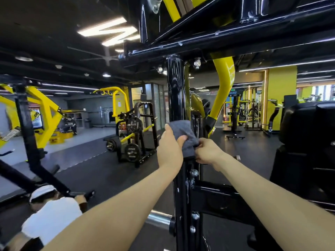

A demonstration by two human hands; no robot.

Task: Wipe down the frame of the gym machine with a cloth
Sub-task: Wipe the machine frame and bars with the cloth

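A glossy black upright post (175, 95) of the gym machine frame rises in the middle of the head view, under a black crossbeam (217, 38). A grey cloth (183, 129) is wrapped around the front of the post at about chest height. My left hand (169, 147) grips the cloth from the left, thumb laid across it. My right hand (208, 151) pinches the cloth's lower right edge beside the post. Both forearms reach in from below.
A yellow curved arm (223, 91) hangs right of the post. A black padded seat (308, 127) stands at the right. A weight rack with plates (134, 140) is behind on the left. A person in a white shirt (50, 214) works at lower left. A chrome peg (159, 218) juts out low.
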